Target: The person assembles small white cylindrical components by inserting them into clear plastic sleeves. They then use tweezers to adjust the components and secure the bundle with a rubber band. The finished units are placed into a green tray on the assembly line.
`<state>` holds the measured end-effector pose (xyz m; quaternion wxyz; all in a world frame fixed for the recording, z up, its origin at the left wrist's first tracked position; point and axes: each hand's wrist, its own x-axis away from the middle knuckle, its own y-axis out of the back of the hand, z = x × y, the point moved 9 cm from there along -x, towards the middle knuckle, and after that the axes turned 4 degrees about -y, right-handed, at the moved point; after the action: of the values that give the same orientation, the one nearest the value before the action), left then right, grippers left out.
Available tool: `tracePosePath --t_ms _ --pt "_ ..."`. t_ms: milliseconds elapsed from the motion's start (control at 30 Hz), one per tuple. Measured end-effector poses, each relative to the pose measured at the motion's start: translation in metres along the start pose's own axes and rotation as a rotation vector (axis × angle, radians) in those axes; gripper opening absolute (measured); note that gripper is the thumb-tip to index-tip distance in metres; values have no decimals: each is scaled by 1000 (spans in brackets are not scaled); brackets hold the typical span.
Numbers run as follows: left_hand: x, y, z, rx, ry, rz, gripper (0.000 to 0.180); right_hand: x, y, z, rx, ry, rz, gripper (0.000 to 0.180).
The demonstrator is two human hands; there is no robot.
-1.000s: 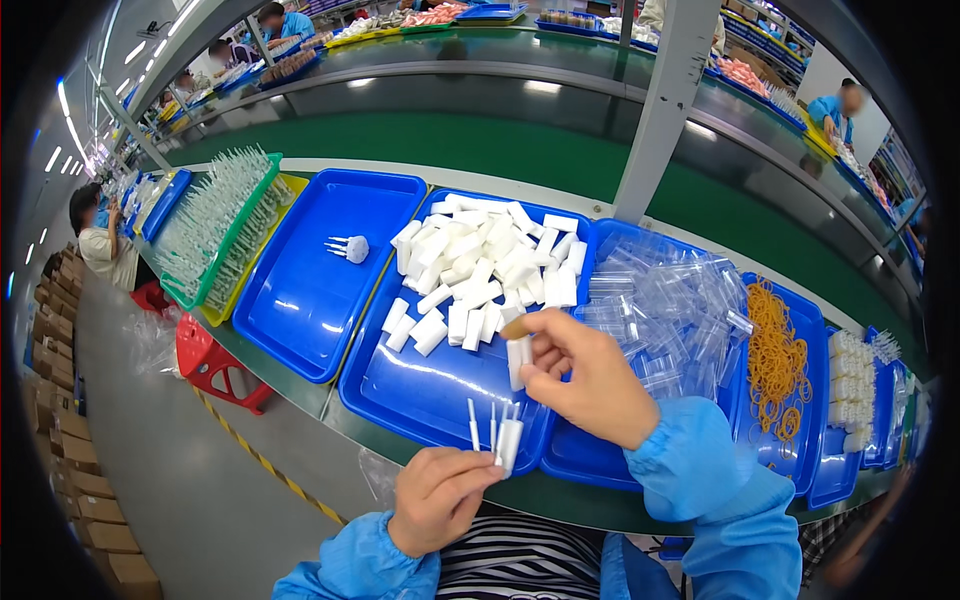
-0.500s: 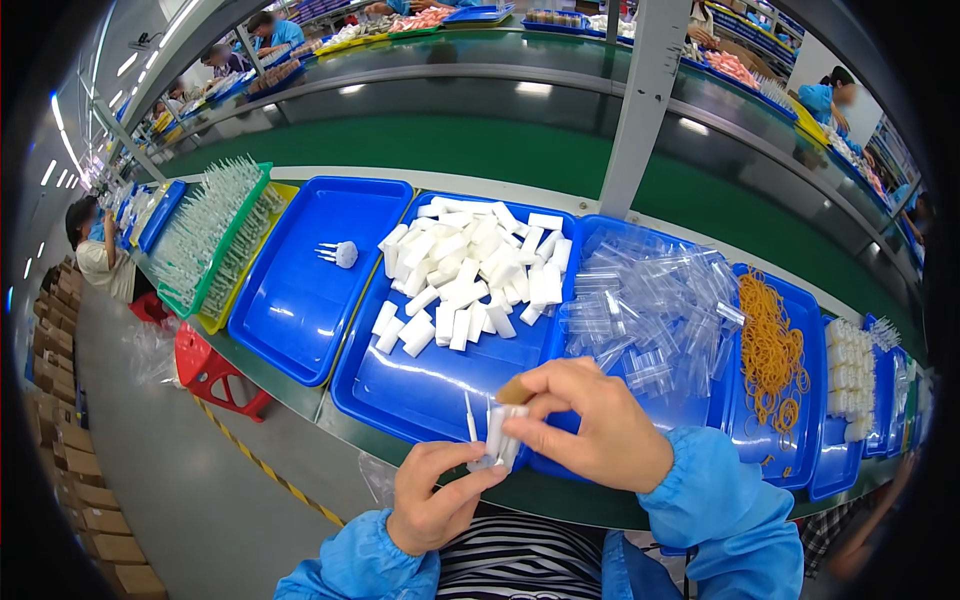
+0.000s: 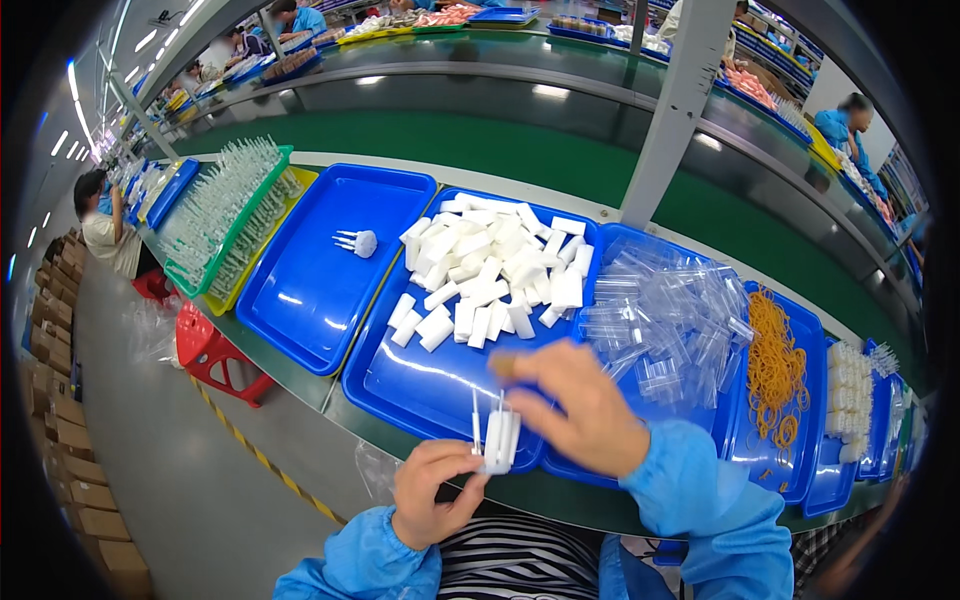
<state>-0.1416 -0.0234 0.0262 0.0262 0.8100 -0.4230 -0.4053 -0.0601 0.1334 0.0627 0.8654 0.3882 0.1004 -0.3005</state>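
Observation:
My left hand pinches a small bundle of white sticks with thin prongs, held upright over the near rim of the middle blue tray. My right hand hovers just right of the bundle, blurred by motion, fingers curled; whether it holds anything I cannot tell. A pile of white sticks lies further back in the same tray.
A left blue tray holds one white pronged bundle. Clear plastic sleeves fill the tray to the right, orange rubber bands beyond them. Green and yellow trays of pronged parts stand far left. A red stool sits below; other people work in the background.
My right hand came down from the stick pile to my left hand, joined it at the bundle, and has now pulled slightly right. The bundle stays in my left hand.

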Motion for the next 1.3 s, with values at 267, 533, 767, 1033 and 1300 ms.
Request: tracePosePath --t_ms 267,533,767,1033,1300 --pt "-7 2 3 -176 -34 35 37 -41 -41 -40 675 68 36 25" --pt "-7 -2 -4 -178 -127 167 37 -24 -13 -44 -128 -352 47 23" --pt "-16 -16 -29 -185 -230 287 37 5 -6 -34 -547 -540 100 20" --pt "-20 -27 -33 -189 -257 334 36 10 10 -26 -400 -469 91 20" --pt "-17 -22 -25 -182 -253 221 38 10 13 8 -61 -68 140 24"
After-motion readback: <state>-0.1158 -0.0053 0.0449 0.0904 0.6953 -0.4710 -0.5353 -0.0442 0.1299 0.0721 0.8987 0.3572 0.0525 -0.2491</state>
